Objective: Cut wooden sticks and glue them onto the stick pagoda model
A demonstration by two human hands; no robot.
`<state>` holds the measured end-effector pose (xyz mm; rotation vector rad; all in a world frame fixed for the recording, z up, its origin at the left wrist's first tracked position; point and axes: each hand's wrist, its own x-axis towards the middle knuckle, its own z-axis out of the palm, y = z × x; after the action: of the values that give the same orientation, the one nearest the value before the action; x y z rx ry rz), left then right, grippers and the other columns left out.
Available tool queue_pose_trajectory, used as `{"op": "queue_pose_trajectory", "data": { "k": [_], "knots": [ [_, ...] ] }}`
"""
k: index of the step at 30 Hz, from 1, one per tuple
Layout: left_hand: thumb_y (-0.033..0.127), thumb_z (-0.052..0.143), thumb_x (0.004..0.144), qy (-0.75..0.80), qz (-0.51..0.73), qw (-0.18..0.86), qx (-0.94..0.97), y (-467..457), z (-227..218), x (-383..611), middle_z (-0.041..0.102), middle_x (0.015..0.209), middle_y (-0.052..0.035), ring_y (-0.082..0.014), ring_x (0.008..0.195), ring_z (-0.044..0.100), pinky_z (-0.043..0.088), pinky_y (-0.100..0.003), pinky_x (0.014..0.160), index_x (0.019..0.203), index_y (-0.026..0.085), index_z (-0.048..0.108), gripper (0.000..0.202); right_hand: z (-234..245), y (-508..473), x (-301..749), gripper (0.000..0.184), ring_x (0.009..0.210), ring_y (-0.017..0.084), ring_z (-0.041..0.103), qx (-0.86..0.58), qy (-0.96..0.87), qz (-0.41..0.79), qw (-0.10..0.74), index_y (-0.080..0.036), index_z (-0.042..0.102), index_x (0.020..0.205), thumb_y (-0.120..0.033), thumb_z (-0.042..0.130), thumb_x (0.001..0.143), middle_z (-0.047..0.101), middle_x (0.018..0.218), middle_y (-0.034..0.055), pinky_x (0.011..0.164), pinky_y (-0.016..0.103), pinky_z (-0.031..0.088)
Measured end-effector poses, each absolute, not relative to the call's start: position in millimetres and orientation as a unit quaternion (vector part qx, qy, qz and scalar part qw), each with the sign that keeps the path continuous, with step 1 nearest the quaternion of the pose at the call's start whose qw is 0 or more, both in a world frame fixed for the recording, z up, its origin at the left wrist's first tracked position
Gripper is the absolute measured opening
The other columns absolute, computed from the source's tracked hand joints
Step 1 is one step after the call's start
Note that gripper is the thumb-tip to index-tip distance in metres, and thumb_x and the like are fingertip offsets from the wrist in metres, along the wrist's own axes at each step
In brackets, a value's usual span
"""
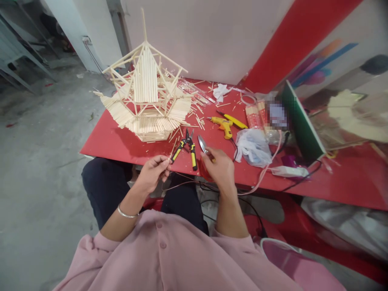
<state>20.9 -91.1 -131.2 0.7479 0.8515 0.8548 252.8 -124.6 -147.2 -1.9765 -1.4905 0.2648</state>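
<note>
My left hand (pixel 156 171) is at the table's front edge, thumb and fingers pinched on a thin wooden stick (pixel 173 148). To its right, my right hand (pixel 220 167) is wrapped round a pair of scissors (pixel 202 143), silver blades pointing away from me; the palm hides most of the handles. Between the hands lie black-and-yellow pliers (pixel 193 152), their handles spread. Beyond my left hand stands a pagoda-like model (pixel 145 81) built from pale wooden sticks, with a pointed roof and a wide lower eave.
On the red table (pixel 103 135) are a yellow glue gun (pixel 223 126), a yellow cutter knife (pixel 235 121), a plastic bag (pixel 254 146) and scattered stick offcuts (pixel 200 122). A green board (pixel 300 121) stands at right. Cables hang below the front edge.
</note>
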Motion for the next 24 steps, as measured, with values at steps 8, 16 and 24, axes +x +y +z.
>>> {"op": "queue_pose_trajectory", "data": {
  "k": [8,16,24],
  "knots": [
    [0.041,0.076,0.075,0.377,0.401,0.752,0.363,-91,-129,26,0.070,0.070,-0.0005,-0.0046,0.038,0.050,0.028,-0.014,0.031,0.094,0.015,0.062,0.035,-128,-59,344,0.041,0.100,0.029,0.064,-0.855,-0.483,0.003,0.187,-0.019,0.068,0.119,-0.040,0.049,0.089,0.071,0.110,0.0138,0.086,0.041,0.047],
    [0.037,0.076,0.076,0.364,0.417,0.745,0.373,-91,-115,30,0.070,0.074,-0.0031,-0.0054,0.042,0.054,0.031,-0.014,0.033,0.091,0.013,0.067,0.029,-127,24,415,0.030,0.107,0.036,0.060,-0.863,-0.492,0.062,0.097,-0.011,0.070,0.104,-0.026,0.064,0.078,0.066,0.109,0.0224,0.087,0.049,0.046],
    [0.043,0.077,0.075,0.387,0.447,0.727,0.349,-95,-110,32,0.069,0.069,-0.0027,-0.0045,0.037,0.050,0.029,-0.014,0.029,0.085,0.012,0.067,0.034,-99,-37,382,0.053,0.121,0.036,0.054,-0.830,-0.496,-0.064,0.247,-0.009,0.046,0.138,-0.037,0.043,0.093,0.058,0.125,0.0220,0.099,0.053,0.041]
  ]
}}
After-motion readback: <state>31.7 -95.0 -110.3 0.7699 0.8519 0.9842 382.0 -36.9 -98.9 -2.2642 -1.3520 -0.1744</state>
